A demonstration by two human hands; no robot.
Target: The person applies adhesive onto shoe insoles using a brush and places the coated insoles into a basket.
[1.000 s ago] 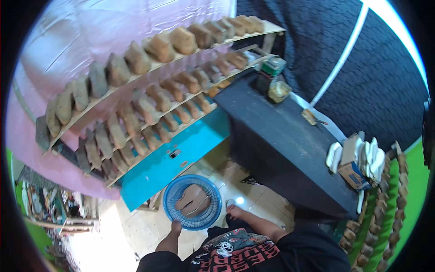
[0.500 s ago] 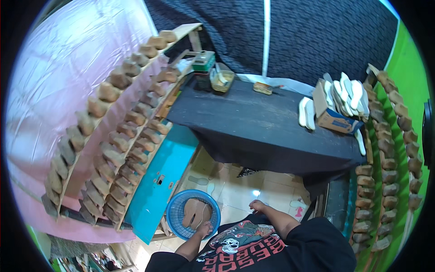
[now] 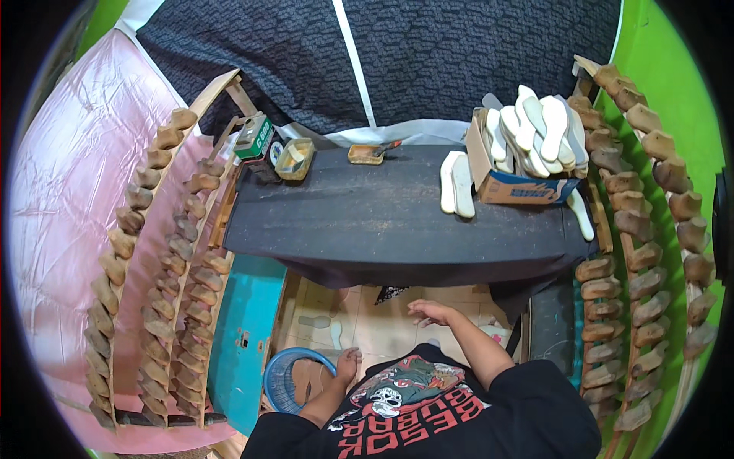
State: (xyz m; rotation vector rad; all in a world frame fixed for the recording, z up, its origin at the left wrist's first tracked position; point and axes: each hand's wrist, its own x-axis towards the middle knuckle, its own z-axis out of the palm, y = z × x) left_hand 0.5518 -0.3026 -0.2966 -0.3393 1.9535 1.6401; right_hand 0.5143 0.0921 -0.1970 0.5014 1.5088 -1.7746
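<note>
My left hand (image 3: 349, 364) hovers by the right rim of a round blue plastic basket (image 3: 269, 380). Its fingers look loosely spread, and I see nothing in them. Inside the basket lie brown sole-shaped pieces (image 3: 304, 376), partly hidden by the rim and my forearm. Farther right and forward, my right hand (image 3: 430, 312) is held above the tiled floor, fingers stretched out and holding nothing. The black-covered table (image 3: 344, 222) stands beyond both hands, and neither touches it.
A cardboard box (image 3: 520, 189) full of pale insoles stands on the table's right, two insoles (image 3: 457, 183) beside it. Glue tubs (image 3: 295, 159) and a shallow dish (image 3: 365, 155) sit farther back. Racks of wooden shoe lasts (image 3: 200, 294) flank both sides; a teal panel (image 3: 241, 336) is at left.
My view has swung so the table sits squarer ahead. The left hand has come up out of the basket area. The right hand's fingers, curled before, are now extended.
</note>
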